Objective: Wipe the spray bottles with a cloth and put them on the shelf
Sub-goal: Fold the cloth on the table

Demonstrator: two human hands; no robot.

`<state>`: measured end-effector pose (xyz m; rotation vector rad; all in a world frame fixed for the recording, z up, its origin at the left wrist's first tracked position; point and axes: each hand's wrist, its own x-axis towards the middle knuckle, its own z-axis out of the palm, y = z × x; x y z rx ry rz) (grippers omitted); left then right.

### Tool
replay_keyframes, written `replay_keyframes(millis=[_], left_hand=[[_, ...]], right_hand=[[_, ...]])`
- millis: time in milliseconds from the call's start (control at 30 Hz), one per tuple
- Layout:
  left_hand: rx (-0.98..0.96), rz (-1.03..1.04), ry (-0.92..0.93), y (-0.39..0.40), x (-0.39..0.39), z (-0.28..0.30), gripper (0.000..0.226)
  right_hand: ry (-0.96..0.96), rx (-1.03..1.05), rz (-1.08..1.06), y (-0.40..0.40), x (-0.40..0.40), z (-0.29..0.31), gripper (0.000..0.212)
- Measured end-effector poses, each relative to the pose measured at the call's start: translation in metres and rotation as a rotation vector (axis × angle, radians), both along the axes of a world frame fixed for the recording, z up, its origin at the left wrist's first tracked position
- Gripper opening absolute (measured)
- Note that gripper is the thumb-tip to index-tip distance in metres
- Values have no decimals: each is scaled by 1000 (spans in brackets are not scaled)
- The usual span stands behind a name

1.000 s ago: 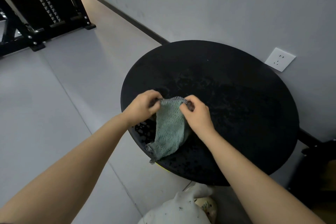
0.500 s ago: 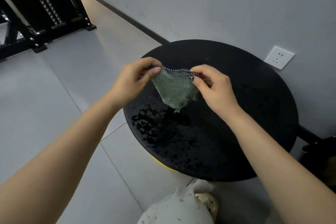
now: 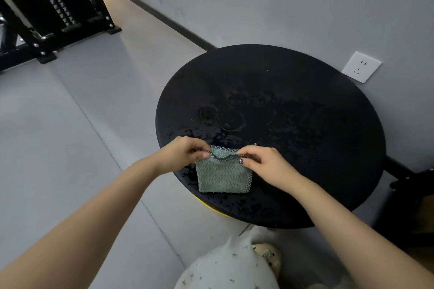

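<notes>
Bare forearms, sleeveless, ringless hands (image 3: 225,162)

So the table (image 3: 305,105) is a round black one, pushed up near the wall, and the top is wet all over, with patchy water film and droplets, plus a few faint ring marks toward the middle. The only thing lying on it is my folded green cloth (image 3: 223,177), a waffle-textured one with dark stitched edging, sitting close to the near-left rim. There's a bit of yellow peeking out from under the table edge. It stands on a grey tiled floor (image 3: 70,136).
</notes>
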<state>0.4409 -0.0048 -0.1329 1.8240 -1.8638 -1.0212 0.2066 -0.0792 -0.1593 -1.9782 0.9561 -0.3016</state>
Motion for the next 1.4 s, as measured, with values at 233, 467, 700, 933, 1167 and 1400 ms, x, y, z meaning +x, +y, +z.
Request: replay_keyframes(millis=[233, 467, 700, 933, 1167, 1400], left_hand=[[-17, 215, -27, -33, -18, -35, 16], [-319, 161, -358, -22, -19, -63, 42], [-251, -297, -365, 20, -14, -70, 60], [-436, -265, -410, 19, -18, -56, 26], [-431, -106, -358, -6, -40, -15, 26], [-467, -140, -392, -30, -71, 31, 28]], right_hand=[[159, -91, -229, -20, 23, -24, 23], [214, -585, 48, -4, 6, -43, 33], [270, -751, 401, 16, -20, -52, 53], [116, -841, 293, 25, -11, -46, 21], [167, -623, 39, 33, -10, -29, 41], [40, -494, -278, 25, -32, 8, 32]])
